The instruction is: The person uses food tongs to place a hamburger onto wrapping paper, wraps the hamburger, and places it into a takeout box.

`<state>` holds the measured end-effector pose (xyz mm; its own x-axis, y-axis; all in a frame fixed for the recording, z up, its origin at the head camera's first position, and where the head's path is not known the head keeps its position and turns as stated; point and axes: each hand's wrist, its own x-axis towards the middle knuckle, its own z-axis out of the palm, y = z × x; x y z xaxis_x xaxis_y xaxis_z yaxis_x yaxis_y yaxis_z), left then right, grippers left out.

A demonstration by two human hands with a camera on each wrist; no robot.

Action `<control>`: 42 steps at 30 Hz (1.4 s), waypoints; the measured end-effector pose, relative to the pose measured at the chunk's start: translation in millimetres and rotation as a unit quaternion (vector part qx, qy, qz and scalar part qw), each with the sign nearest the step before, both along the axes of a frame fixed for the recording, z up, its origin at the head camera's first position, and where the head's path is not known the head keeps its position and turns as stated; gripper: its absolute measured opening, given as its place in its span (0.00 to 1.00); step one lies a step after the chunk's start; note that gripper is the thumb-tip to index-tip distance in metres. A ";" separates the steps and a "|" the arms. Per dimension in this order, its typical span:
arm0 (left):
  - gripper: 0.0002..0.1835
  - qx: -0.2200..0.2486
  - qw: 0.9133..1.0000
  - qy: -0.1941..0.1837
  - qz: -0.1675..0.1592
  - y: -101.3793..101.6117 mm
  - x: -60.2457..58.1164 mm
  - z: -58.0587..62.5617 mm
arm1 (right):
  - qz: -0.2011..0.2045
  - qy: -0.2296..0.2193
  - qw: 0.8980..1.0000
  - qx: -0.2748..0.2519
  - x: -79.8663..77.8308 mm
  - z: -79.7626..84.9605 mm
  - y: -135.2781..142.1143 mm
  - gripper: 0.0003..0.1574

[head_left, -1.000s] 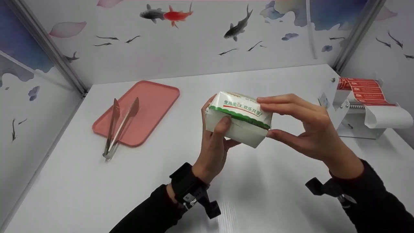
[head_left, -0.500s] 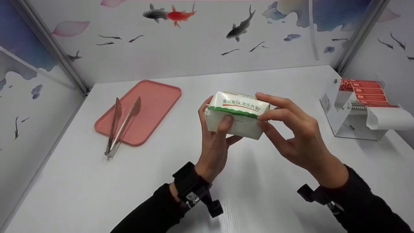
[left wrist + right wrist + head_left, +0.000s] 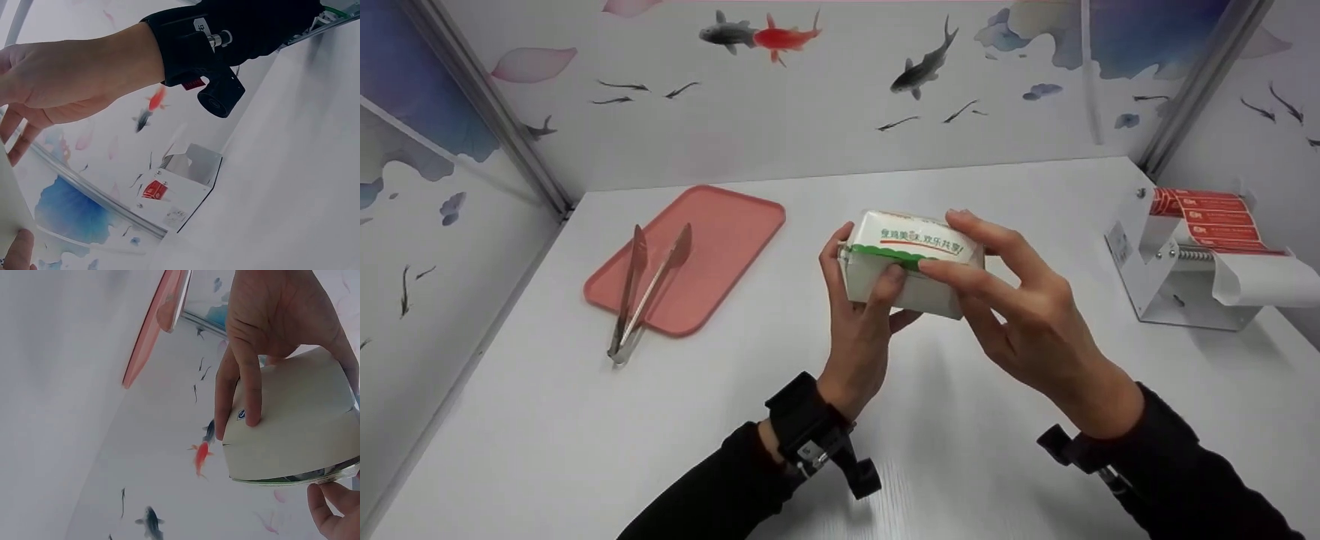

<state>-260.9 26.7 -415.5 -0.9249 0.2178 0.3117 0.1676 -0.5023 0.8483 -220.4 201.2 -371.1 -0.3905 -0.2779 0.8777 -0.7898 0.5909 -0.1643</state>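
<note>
A white paper takeaway box (image 3: 922, 289) with a green scalloped band and printed lettering is held up above the table. My left hand (image 3: 855, 349) grips it from the left and below, thumb pressed on the plain front side. My right hand (image 3: 1035, 322) pinches the right end, one finger on the top and another on the green band. In the right wrist view, the pale underside of the box (image 3: 298, 419) shows, with the left hand's fingers (image 3: 253, 394) spread over it. Only part of the box (image 3: 11, 214) enters the left wrist view.
At the left lies a pink tray (image 3: 727, 247) with metal tongs (image 3: 649, 292) resting across it, handle end over its near edge. A label dispenser (image 3: 1177, 262) with red labels stands at the right. Printed wall panels enclose the white table (image 3: 720, 442).
My right hand has moved left along the box, its fingers shifting from the right corner onto the green band and top. The box has turned slightly; the left hand keeps its hold.
</note>
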 end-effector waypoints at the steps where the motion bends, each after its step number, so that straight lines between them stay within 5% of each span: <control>1: 0.51 -0.003 1.000 0.000 0.000 0.3 0.0 -0.3 | -0.003 0.004 1.000 0.003 -0.2 -0.3 0.5 0.16; 9: 0.47 -0.001 1.000 0.007 -0.002 1.7 1.3 -1.9 | -0.035 0.048 0.998 0.027 -2.9 -4.0 0.5 0.15; 22: 0.42 -0.017 0.999 0.014 -0.024 0.4 4.6 2.1 | -0.013 0.101 0.993 0.061 -7.1 -8.8 6.2 0.27; 42: 0.44 -0.044 0.998 -0.022 -0.039 1.6 7.5 5.2 | -0.013 0.129 0.989 0.078 -6.6 -4.4 10.9 0.22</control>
<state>-253.4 28.3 -410.3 -0.9164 0.3141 0.2483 0.0932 -0.4358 0.8952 -227.1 212.1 -375.5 -0.1679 -0.4097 0.8966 -0.7777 0.6140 0.1350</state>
